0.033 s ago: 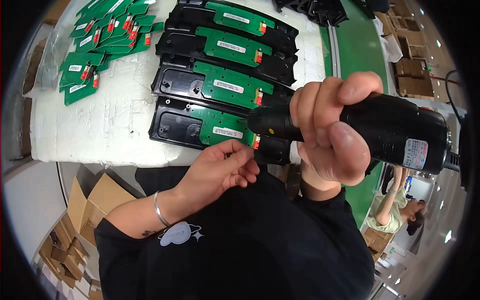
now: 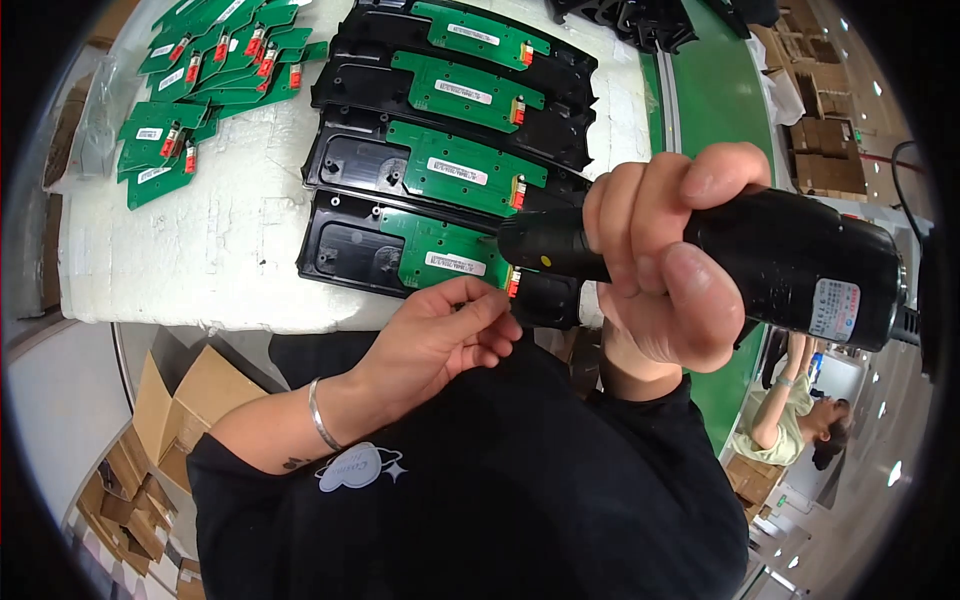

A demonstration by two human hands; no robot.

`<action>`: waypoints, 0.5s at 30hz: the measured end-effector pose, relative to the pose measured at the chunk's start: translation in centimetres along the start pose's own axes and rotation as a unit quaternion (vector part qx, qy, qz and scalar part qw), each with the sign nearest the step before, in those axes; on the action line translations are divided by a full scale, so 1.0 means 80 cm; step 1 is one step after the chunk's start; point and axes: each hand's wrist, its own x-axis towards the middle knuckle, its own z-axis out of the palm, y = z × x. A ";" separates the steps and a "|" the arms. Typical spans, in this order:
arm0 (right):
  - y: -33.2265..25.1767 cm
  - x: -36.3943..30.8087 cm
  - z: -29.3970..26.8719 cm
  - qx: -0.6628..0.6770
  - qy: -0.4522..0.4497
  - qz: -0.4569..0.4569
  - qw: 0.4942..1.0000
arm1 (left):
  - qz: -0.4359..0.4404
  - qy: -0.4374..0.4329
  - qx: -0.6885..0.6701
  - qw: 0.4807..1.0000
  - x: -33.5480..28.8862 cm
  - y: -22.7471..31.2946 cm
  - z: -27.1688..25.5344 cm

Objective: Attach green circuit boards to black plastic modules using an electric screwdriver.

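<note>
My right hand (image 2: 668,265) is wrapped around a black corded electric screwdriver (image 2: 790,245), which lies nearly level. Its nose points left over the nearest green circuit board (image 2: 420,255), and the tip meets the board's right part; whether it sits on a screw is too small to tell. That board lies in a black plastic housing (image 2: 345,250). Just below the board's front edge, my left hand (image 2: 445,335) has thumb and forefinger pinched together with the other fingers curled. What the pinch holds, if anything, is hidden. A red-and-white connector (image 2: 514,282) shows beside those fingertips.
Behind stand several more black housings with boards (image 2: 465,95) in a row. A pile of loose green boards (image 2: 225,70) lies at the far left on the white foam surface (image 2: 200,260). Black parts (image 2: 640,22) sit at the back right. Open cartons (image 2: 205,400) stand lower left; another person (image 2: 790,420) is at right.
</note>
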 end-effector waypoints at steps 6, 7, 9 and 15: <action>0.000 0.003 -0.003 -0.022 0.050 -0.014 0.998 | 0.016 0.017 -0.033 0.999 0.024 -0.001 0.013; 0.000 0.003 -0.007 -0.014 0.045 -0.021 0.999 | 0.014 0.014 -0.032 0.999 0.026 -0.001 0.014; 0.001 0.001 -0.008 -0.022 0.054 -0.022 0.998 | 0.018 0.016 -0.037 0.999 0.026 0.000 0.014; 0.004 -0.001 -0.010 -0.047 0.083 0.010 0.995 | 0.016 0.001 0.015 1.000 0.011 0.009 0.018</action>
